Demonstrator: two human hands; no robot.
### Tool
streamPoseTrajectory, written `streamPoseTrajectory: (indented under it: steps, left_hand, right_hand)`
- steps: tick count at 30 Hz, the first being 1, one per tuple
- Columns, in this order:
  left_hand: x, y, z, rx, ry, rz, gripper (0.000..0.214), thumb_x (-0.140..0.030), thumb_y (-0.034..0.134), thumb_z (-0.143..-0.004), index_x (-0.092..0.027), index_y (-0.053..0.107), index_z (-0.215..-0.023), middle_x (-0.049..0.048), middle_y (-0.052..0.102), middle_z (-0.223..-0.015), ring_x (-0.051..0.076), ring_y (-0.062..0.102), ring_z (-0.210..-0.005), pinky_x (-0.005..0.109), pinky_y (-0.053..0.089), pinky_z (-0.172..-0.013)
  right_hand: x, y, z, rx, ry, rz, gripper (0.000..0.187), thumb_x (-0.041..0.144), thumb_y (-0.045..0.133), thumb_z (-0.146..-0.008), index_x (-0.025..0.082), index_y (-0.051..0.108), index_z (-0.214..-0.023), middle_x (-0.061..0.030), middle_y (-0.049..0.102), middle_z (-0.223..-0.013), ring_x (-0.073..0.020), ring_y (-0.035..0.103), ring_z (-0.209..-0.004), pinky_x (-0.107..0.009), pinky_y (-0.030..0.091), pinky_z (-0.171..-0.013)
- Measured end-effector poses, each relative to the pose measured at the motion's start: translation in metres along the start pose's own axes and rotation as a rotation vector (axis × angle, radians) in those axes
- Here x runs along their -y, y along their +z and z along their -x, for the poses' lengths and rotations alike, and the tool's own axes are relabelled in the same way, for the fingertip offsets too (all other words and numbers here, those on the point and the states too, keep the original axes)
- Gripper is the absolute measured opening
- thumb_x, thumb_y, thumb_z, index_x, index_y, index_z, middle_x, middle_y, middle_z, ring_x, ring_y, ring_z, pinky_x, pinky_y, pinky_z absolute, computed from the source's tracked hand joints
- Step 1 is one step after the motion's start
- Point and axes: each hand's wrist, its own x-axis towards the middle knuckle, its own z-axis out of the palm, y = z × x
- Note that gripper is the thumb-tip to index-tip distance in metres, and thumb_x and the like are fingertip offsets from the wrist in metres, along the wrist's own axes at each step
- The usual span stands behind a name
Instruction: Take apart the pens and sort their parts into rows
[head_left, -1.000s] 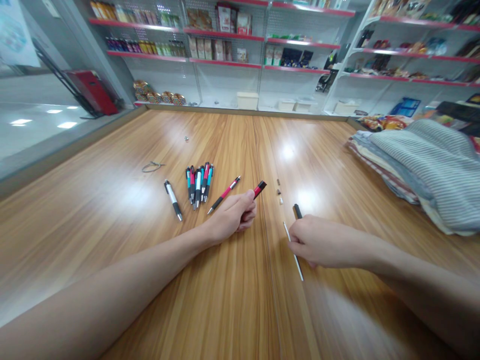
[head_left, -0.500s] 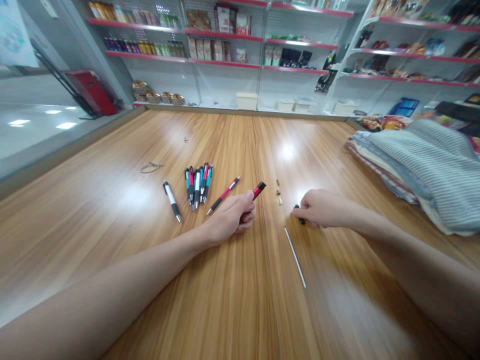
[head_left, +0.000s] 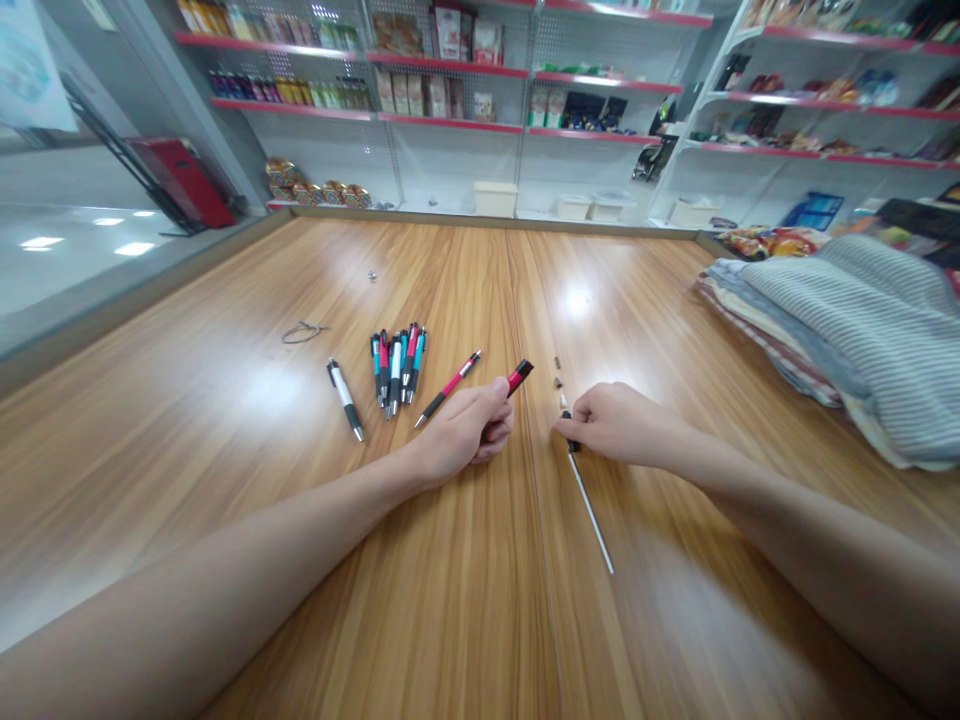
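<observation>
My left hand point(head_left: 471, 425) is closed around a red pen barrel point(head_left: 519, 378), whose black end sticks out past the thumb. Between the fingertips of my right hand point(head_left: 619, 422) is a small black pen part point(head_left: 573, 443), held low at the table; the fingers hide some of it. Just below that part lies a thin white ink refill point(head_left: 594, 518). Three tiny pen pieces, among them a whitish tip point(head_left: 563, 401) and a dark bit point(head_left: 558, 383), form a line above it. A red-and-black pen point(head_left: 450, 388) rests beside my left hand.
Several pens point(head_left: 396, 365) lie bunched on the left, with a white-and-black pen point(head_left: 345, 400) apart from them. Farther off are a grey loop of cord point(head_left: 302, 332) and a tiny metallic piece point(head_left: 372, 275). Folded striped cloth point(head_left: 847, 320) is piled at the right edge.
My right hand has slid left with the small black part, bringing it to the upper end of the refill. My left hand stays almost still with the red barrel.
</observation>
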Motion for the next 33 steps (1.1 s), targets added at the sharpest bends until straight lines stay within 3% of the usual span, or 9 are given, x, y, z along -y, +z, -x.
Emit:
streamPoseTrajectory:
  steps: [4,9,15,21,33]
  left_hand:
    - [0.000,0.000,0.000,0.005,-0.002,0.005,0.048,-0.056,0.034,-0.096,-0.019,0.028,-0.066,-0.0038,0.032,-0.061,0.005,0.031,-0.043,0.022,0.014,-0.040]
    - [0.000,0.000,0.000,0.000,0.005,0.013,0.048,-0.056,0.035,-0.096,-0.019,0.029,-0.066,-0.0037,0.033,-0.061,0.005,0.031,-0.042,0.022,0.015,-0.040]
    - [0.000,-0.001,0.000,-0.005,0.004,0.010,0.048,-0.056,0.035,-0.096,-0.019,0.029,-0.066,-0.0037,0.033,-0.061,0.005,0.032,-0.043,0.022,0.015,-0.041]
    - [0.000,-0.001,0.000,0.002,0.000,0.014,0.048,-0.055,0.035,-0.096,-0.019,0.028,-0.065,-0.0038,0.032,-0.061,0.005,0.032,-0.043,0.022,0.016,-0.041]
    - [-0.001,0.001,0.000,0.003,0.017,-0.006,0.048,-0.055,0.034,-0.097,-0.019,0.027,-0.065,-0.0038,0.032,-0.061,0.005,0.032,-0.043,0.022,0.015,-0.040]
  right_hand:
    - [-0.002,-0.002,-0.001,0.010,0.011,-0.005,0.045,0.046,0.049,-0.086,0.017,0.058,-0.053,0.0001,0.046,-0.046,-0.0094,0.039,-0.044,-0.027,0.022,-0.046]
    - [0.008,-0.015,0.014,0.002,0.040,0.023,0.058,0.059,0.046,-0.086,0.017,0.051,-0.046,0.0011,0.039,-0.042,-0.0086,0.033,-0.041,-0.027,0.020,-0.044]
    - [0.032,-0.018,0.045,0.241,-0.126,-0.014,0.033,0.032,0.057,-0.077,0.015,0.055,-0.049,-0.0008,0.048,-0.045,-0.0081,0.038,-0.040,-0.025,0.024,-0.044]
    - [0.032,-0.015,0.047,0.584,0.006,-0.231,0.026,0.020,0.046,-0.072,0.015,0.062,-0.052,-0.0047,0.063,-0.050,-0.0139,0.058,-0.043,-0.021,0.040,-0.043]
    - [0.029,-0.004,0.055,0.669,0.090,-0.361,0.029,0.021,0.043,-0.074,0.014,0.066,-0.058,-0.0073,0.069,-0.057,-0.0153,0.061,-0.044,-0.023,0.049,-0.044]
